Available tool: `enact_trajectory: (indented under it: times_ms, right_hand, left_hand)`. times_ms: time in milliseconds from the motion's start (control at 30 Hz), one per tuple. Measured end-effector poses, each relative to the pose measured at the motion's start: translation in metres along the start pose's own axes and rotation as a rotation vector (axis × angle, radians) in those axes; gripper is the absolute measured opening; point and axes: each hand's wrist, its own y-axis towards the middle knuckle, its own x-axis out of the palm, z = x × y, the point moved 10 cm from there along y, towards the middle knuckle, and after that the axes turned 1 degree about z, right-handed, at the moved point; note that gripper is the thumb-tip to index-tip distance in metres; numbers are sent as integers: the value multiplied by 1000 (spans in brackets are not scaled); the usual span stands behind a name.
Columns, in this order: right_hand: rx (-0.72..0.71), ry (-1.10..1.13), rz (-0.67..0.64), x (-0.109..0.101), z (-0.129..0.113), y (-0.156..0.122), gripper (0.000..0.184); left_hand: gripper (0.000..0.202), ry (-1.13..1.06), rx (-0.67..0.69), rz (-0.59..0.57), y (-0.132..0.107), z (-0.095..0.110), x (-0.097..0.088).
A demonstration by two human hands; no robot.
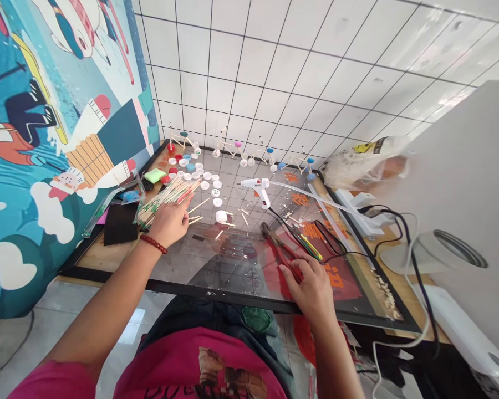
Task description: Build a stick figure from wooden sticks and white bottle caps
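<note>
My left hand [170, 221] reaches over a bundle of thin wooden sticks [166, 198] in a clear wrapper on the glass-topped table [216, 266]; its fingers are curled down onto the sticks' near end. My right hand [311, 288] rests near the table's front edge with its fingers on the red handles of a pair of pliers [280, 249]. Between the hands lie loose stick pieces [197, 208] and a white cap [220, 216].
A white glue gun [258, 187] stands mid-table, its black cord trailing right. Several bottle caps [195, 169] lie at the back left near a green block [154, 175]. Small stick-and-cap models [233, 149] line the tiled wall. A plastic bag [366, 160] and white appliances sit right.
</note>
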Motion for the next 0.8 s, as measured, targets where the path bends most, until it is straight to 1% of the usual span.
enact_trajectory:
  times_ms: [33, 67, 133, 167, 200, 233, 267, 300, 333, 400, 467, 500, 567, 633, 667, 733, 800]
  right_hand:
    - [7, 6, 7, -2, 0, 0, 31]
    - [22, 14, 34, -7, 1, 0, 32]
    - [79, 71, 159, -26, -1, 1, 31]
    - [116, 133, 230, -37, -3, 2, 30]
    - [152, 227, 284, -45, -8, 5, 26]
    - [186, 349, 292, -48, -15, 11, 22]
    - [193, 488, 220, -42, -29, 21, 20]
    - [207, 640, 105, -31, -47, 32, 21]
    - [226, 783, -16, -16, -66, 42, 24]
    - [260, 1048, -168, 8, -105, 61, 31]
    - [307, 1264, -320, 36, -139, 73, 41]
    - [334, 1355, -381, 48, -152, 76, 43]
    - [356, 1467, -452, 64, -168, 79, 37]
    - [375, 1510, -451, 72, -170, 80, 30]
    - [391, 1519, -445, 74, -167, 81, 30]
    - [443, 1535, -454, 81, -159, 83, 33]
    - [498, 1536, -472, 90, -150, 86, 39]
  left_hand:
    - [73, -58, -30, 35, 0, -2, -5]
    - [74, -161, -79, 87, 0, -5, -12]
    - [81, -506, -228, 193, -5, -16, -25]
    - [87, -731, -312, 219, -9, -21, -26]
    - [95, -962, -393, 201, -13, -21, -22]
    - [101, -1152, -463, 138, -17, -15, -14]
    - [103, -1290, -514, 66, -21, -6, -7]
    - [103, -1379, -549, -1, -27, 4, -2]
    - [103, -1429, -578, -38, -33, 14, 1]
    - [103, -1487, -609, -107, -44, 32, 8]
    - [101, -1520, -615, -151, -54, 47, 15]
    - [101, -1528, -608, -167, -58, 53, 17]
    - [100, -1522, -588, -180, -64, 60, 22]
    - [98, -1471, -556, -154, -67, 57, 22]
    - [97, -1412, -530, -115, -67, 52, 20]
    - [94, -1215, -452, 18, -62, 34, 8]
    - [91, -933, -355, 171, -54, 16, -10]
